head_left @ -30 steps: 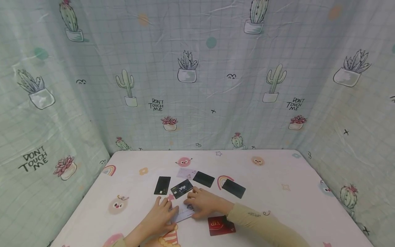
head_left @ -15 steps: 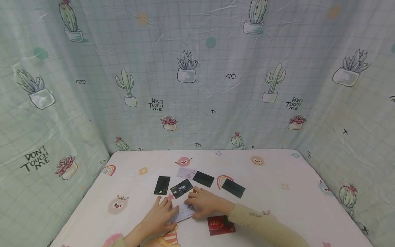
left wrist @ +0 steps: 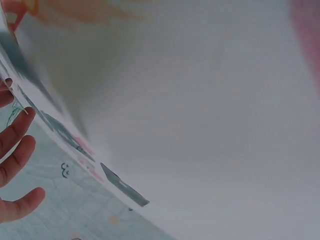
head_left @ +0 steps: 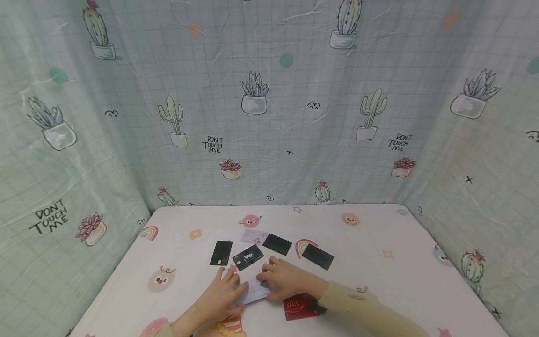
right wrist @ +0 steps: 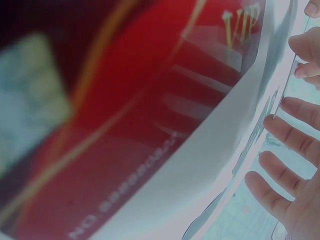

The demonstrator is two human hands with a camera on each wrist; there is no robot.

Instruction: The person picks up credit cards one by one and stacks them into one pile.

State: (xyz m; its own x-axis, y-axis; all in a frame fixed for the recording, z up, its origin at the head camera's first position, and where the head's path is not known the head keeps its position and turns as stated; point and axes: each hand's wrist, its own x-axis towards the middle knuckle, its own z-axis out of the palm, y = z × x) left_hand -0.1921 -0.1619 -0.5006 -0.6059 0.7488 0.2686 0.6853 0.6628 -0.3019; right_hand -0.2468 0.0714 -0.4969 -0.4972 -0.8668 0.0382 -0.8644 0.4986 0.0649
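A pale white card [head_left: 255, 292] lies low over the table, with a small dark picture near its right end. My left hand [head_left: 221, 292] holds its left end, thumb toward the near side and fingers along the far side. At the other end my right hand [head_left: 286, 279] grips it, fingers bent over the far edge and thumb at the near one. Parts of the card are hidden under both hands. Beneath the right wrist lies a red VIP card [head_left: 296, 306], which fills much of the right wrist view and is partly covered in the head view.
Beyond the hands lie a black VIP card [head_left: 248, 257], an upright black card [head_left: 221, 253], a pale lilac card [head_left: 253, 236] and two plain black cards, one central [head_left: 277, 244] and one farther right [head_left: 318, 256]. A patterned curtain [head_left: 269, 126] surrounds the table [head_left: 370, 281].
Both hands and the white card have shifted slightly to the right. The right hand now overlaps the red card's upper edge. The other cards stay in place.
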